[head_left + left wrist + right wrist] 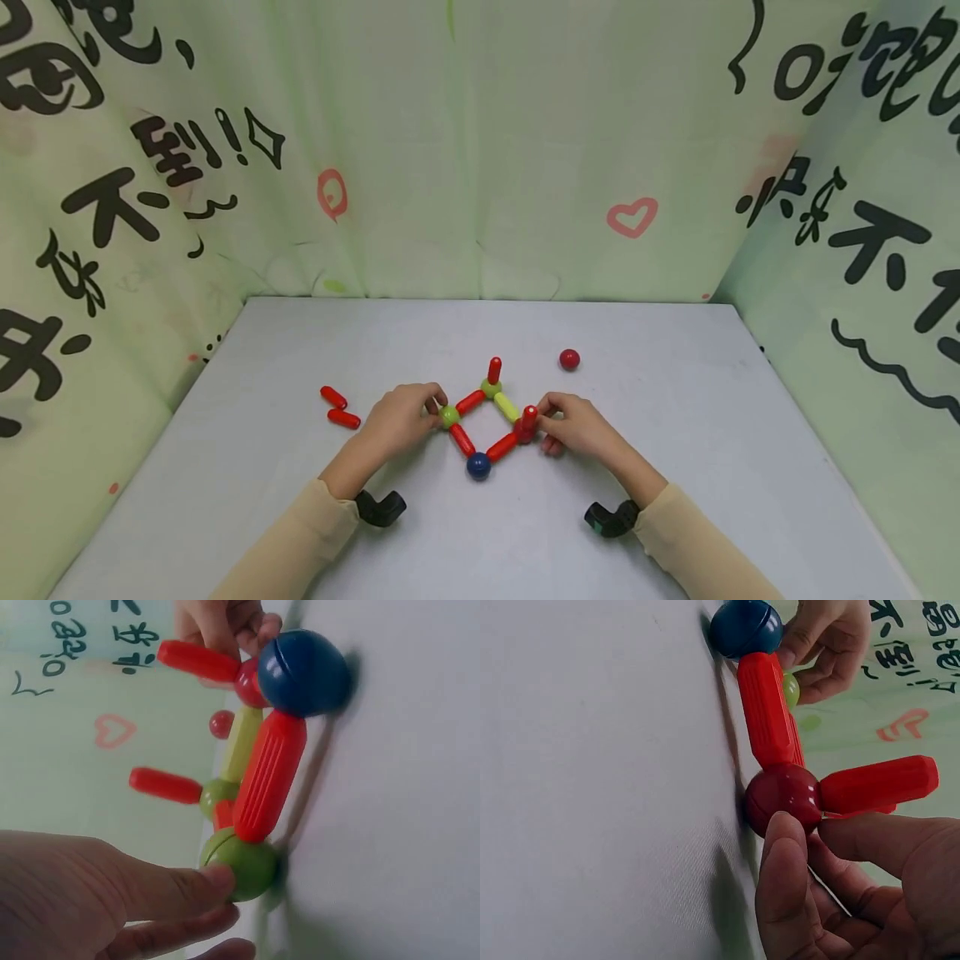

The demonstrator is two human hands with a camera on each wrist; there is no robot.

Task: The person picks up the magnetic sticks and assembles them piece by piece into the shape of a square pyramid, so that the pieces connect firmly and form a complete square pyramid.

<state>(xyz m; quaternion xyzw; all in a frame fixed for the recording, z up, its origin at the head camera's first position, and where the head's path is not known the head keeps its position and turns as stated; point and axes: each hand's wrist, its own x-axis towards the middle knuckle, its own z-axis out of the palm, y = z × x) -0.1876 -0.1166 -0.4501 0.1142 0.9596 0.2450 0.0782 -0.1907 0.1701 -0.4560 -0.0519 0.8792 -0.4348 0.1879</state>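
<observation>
A four-sided frame of balls and rods lies on the table, with three red rods [502, 447] and one yellow-green rod [506, 407] as sides. Its near corner is a blue ball [478, 466]; the far corner is a green ball [491, 388] bearing an upright red rod [495, 370]. My left hand [405, 418] pinches the green ball [244, 866] at the left corner, thumb against its side. At the right corner, my right hand [576, 425] holds the red ball [784, 799] between thumb and finger. Another red rod [881, 784] stands up from that ball.
Two loose red rods [344, 418] lie left of the left hand. A single red ball [569, 359] sits beyond the right hand. Printed curtains surround the white table [645, 333] at the back and sides.
</observation>
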